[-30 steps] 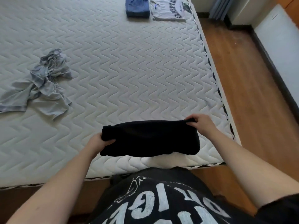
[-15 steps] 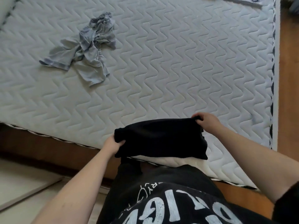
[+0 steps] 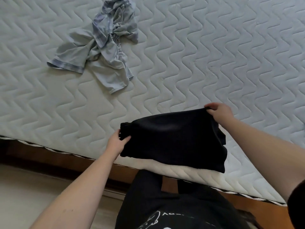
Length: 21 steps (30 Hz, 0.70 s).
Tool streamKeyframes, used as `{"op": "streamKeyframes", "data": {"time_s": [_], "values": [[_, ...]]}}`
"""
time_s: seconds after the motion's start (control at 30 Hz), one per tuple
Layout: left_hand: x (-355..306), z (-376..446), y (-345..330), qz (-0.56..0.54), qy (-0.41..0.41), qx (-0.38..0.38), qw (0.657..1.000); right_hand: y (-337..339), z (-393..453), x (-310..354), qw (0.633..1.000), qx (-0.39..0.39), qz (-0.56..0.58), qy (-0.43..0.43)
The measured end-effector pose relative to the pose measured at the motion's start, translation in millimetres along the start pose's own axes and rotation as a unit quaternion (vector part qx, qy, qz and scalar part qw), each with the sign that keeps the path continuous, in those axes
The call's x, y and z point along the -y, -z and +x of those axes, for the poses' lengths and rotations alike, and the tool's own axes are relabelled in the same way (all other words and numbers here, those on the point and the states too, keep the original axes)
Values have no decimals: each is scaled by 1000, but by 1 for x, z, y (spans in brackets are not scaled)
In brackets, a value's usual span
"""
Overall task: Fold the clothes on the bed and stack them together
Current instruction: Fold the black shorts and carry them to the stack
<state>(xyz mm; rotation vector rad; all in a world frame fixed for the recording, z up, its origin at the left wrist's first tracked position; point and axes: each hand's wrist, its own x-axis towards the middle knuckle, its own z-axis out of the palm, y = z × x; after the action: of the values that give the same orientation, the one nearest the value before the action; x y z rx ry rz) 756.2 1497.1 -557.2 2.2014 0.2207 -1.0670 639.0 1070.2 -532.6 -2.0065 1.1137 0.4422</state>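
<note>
Two hands hold the folded black cloth garment point(image 3: 173, 139) at the near edge of the white quilted mattress point(image 3: 214, 63): left hand point(image 3: 118, 142) pinches its left end, right hand point(image 3: 218, 112) grips the far corner. It seems partly lifted. A crumpled grey-blue shirt point(image 3: 105, 45) lies well apart.

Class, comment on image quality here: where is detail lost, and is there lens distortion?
Head view: the folded black garment is so dark its folds barely show; the quilted white mattress is evenly daylit, without glare; its near edge looks bowed, suggesting wide-angle distortion; the crumpled grey-blue shirt stays sharp.
</note>
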Motion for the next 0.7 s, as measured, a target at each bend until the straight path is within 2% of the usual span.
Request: {"op": "streamKeyframes", "data": {"time_s": [0.1,0.23,0.37,0.53,0.7], "values": [[1,30,23,21,12,-15,1000,-17,23,26,1000,21,14,-3],[-10,52,40,79,24,-51,995,-25,36,47,995,89,32,21],[-29,56,29,138,-22,-91,986,-21,39,41,996,78,19,25],[-64,43,-24,174,-118,-51,976,-18,36,-3,996,66,56,-13],[-96,35,-101,231,-196,34,952,-20,27,-61,991,60,70,-100]]}}
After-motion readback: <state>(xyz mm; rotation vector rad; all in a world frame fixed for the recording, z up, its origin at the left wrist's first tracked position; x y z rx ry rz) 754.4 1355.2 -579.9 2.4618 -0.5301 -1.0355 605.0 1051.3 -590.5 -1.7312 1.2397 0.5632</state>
